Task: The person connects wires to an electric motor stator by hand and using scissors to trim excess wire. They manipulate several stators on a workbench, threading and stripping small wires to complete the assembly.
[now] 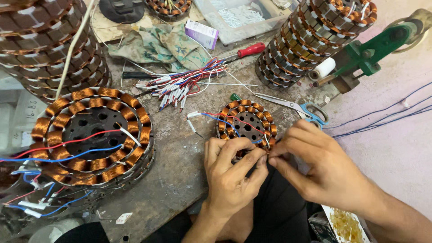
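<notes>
— Grimy grey workbench (180, 175), seen from above: what are the hands doing?

— Both meet at the near edge of a small copper-wound stator (245, 123). The left hand (231, 173) and right hand (321, 168) press fingertips together, pinching what looks like a thin wire end (too small to tell).

— And beyond?

— Blue-handled scissors (294, 108) lie just beside the stator; a larger stator (92, 135) sits to the left, a bundle of red and blue leads (184, 85) farther back, then a red-handled screwdriver (245, 51).
</notes>
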